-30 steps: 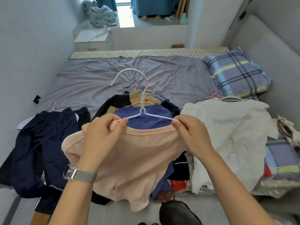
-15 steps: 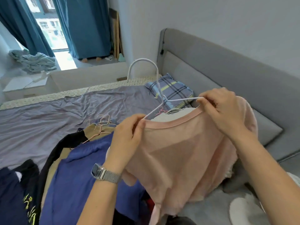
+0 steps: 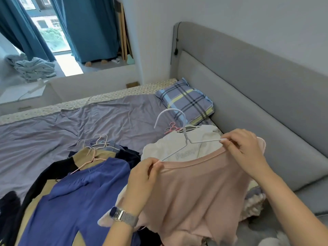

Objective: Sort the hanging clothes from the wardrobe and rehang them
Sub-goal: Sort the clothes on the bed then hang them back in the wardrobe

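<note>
Now holding up a pink top (image 3: 195,189) on a white wire hanger (image 3: 186,139), above the bed's near edge. Left hand (image 3: 143,176) pinching the neckline and the hanger's left arm together, thumb and forefinger closed on the cloth; a watch (image 3: 122,216) with a mesh band on that wrist. Right hand (image 3: 243,148) at two o'clock from the left, fingertips curled round the hanger's right arm and the neckline's other end. Hanger tilted, its hook arching up toward eleven o'clock, its lower left arm running down to the left hand. Pink cloth hanging loose from both grips, covering part of the pile beneath.

Lying on the bed (image 3: 53,132): a blue garment (image 3: 78,197) at nine o'clock from the left hand, spread over a tan-and-black garment (image 3: 83,155); a cluster of thin hangers (image 3: 97,144) at its top end, one pale pink. At twelve o'clock from the pink top, a white shirt (image 3: 177,150) with faint lettering, partly behind the hanger, with small pink hangers (image 3: 171,127) just past it. Further at twelve o'clock, a plaid pillow (image 3: 186,102) against the grey headboard (image 3: 248,86). Far at ten o'clock, teal curtains (image 3: 88,27) by a window and a heap of pale blue cloth (image 3: 33,68).
</note>
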A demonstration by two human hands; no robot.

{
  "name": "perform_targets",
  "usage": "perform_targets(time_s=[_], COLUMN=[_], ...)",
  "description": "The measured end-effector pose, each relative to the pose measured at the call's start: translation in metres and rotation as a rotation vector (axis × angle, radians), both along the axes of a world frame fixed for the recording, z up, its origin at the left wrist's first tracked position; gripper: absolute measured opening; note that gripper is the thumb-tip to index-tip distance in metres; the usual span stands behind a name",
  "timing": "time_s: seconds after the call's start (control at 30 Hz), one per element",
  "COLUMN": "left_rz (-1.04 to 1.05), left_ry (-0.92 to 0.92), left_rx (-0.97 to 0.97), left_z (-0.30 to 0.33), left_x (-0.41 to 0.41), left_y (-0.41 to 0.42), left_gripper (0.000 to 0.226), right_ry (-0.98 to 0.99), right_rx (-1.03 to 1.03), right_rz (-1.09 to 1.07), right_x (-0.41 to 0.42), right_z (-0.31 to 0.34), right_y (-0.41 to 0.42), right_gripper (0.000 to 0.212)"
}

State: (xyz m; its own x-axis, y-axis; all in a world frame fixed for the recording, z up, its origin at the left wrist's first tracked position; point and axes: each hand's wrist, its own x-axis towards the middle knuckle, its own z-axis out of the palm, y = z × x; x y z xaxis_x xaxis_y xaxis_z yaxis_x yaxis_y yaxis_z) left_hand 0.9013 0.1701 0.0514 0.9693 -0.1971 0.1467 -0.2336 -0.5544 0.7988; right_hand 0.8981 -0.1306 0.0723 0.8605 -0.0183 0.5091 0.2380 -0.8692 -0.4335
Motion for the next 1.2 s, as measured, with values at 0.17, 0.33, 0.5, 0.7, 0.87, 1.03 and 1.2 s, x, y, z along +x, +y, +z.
perform_targets(time_s=[0.17, 0.33, 0.5, 0.7, 0.87, 1.03, 1.2], left_rz=[0.164, 0.293, 0.303, 0.370, 0.473, 0.488, 0.594], left_ry=[-0.105, -0.169, 0.010, 0.307, 0.442, 0.536, 0.616], left_rx=[-0.008, 0.149, 0.327, 0.210, 0.180, 0.165, 0.098], left_z=[0.016, -0.008, -0.076, -0.124, -0.148, -0.171, -0.186], left_x=[0.086, 0.183, 0.185, 0.167, 0.169, 0.160, 0.150], left_y=[-0.076, -0.122, -0.121, -0.088, -0.075, -0.057, -0.028], left_gripper=[0.010, 0.018, 0.031, 0.020, 0.019, 0.020, 0.021], right_ry=[0.077, 0.249, 0.605, 0.706, 0.886, 1.085, 1.239], right_rx=[0.153, 0.214, 0.103, 0.057, -0.239, -0.537, -0.304], right_rz=[0.051, 0.087, 0.104, 0.021, 0.043, 0.088, 0.531], right_x=[0.085, 0.205, 0.264, 0.335, 0.371, 0.366, 0.320], right_z=[0.016, -0.016, -0.135, -0.210, -0.248, -0.283, -0.284], right_y=[-0.071, -0.101, -0.103, -0.110, -0.100, -0.067, 0.033], right_gripper=[0.017, 0.017, 0.026, 0.012, 0.054, 0.055, 0.050])
